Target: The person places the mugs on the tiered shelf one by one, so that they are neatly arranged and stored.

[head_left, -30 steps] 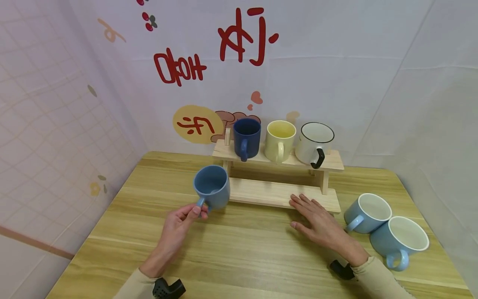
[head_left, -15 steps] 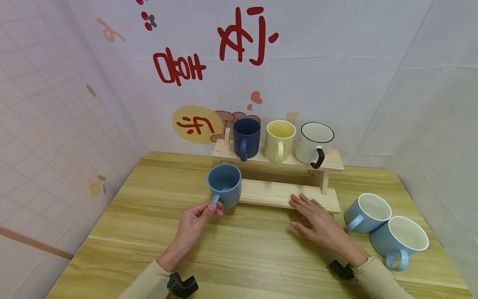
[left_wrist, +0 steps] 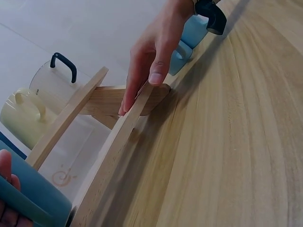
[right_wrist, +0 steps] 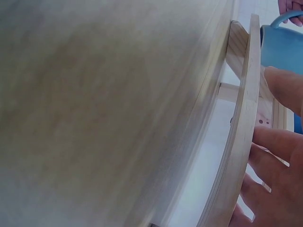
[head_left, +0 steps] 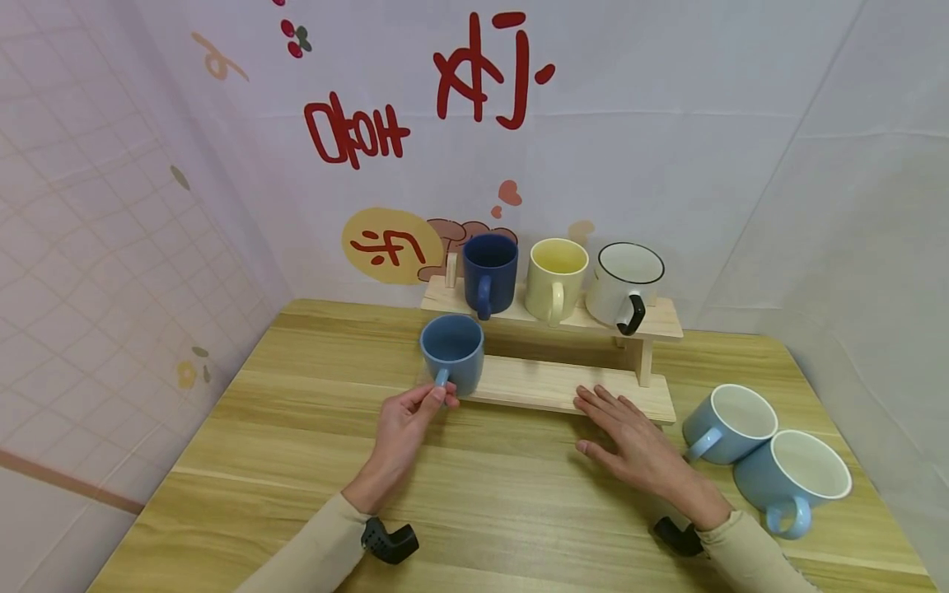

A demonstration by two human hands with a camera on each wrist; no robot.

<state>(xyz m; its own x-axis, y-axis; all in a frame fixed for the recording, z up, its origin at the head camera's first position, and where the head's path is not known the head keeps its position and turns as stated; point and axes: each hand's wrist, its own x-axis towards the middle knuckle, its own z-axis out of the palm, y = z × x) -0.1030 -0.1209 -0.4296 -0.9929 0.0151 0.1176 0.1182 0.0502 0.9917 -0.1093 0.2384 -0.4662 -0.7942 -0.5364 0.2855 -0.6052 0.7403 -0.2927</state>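
My left hand [head_left: 404, 424] pinches the handle of a grey-blue mug [head_left: 461, 368]. The mug is upright at the left end of the lower board of a two-tier wooden rack [head_left: 534, 381]. In the left wrist view the mug's base [left_wrist: 57, 208] is right at the board; whether its full weight rests there I cannot tell. My right hand [head_left: 630, 441] rests with extended fingers on the right part of that lower board. In the right wrist view its fingers [right_wrist: 272, 142] lie across the board's edge.
On the upper board stand a dark blue mug [head_left: 491, 276], a yellow mug [head_left: 556, 284] and a white mug [head_left: 624, 284] with a black rim. Two light blue mugs [head_left: 730, 424] sit on the table [head_left: 474, 511] right of the rack. A printed cloth wall rises behind.
My left hand has carried the grey-blue mug rightward and slightly away from me, from beside the rack to over its lower board's left end. The right hand has stayed still.
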